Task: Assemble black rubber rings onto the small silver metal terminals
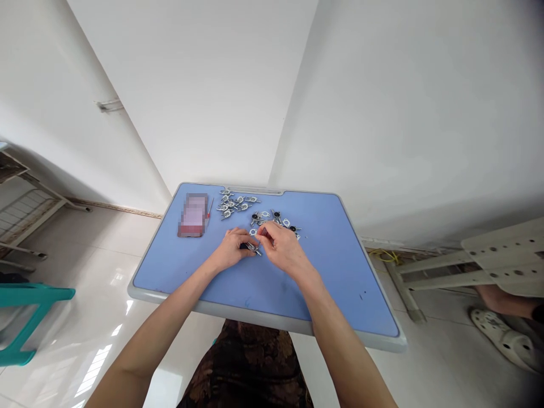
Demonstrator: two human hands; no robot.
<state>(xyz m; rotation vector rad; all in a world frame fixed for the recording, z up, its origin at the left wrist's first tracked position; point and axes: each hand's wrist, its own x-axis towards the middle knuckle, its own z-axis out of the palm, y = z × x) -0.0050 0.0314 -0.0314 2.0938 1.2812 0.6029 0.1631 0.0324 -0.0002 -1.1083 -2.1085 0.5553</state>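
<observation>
On the blue tabletop, my left hand [233,249] grips a small metal part with prongs [254,248] between thumb and fingers. Close beside it on the right, my right hand [278,245] has its thumb and fingertips pinched together; what they hold, if anything, is too small to make out. A flat silver plate with a round hole [253,232] shows between the two hands. Just beyond my right hand lies a loose group of similar plates and metal parts with black round pieces [277,215]. Farther back, several silver pronged parts [229,204] form a pile.
A phone [193,215] lies at the left of the blue table [340,283], with a thin screwdriver [209,211] alongside. White walls stand behind. A green stool [34,294] is on the left floor; at right are a pale desk frame [442,272] and another person's clog-clad foot [505,337].
</observation>
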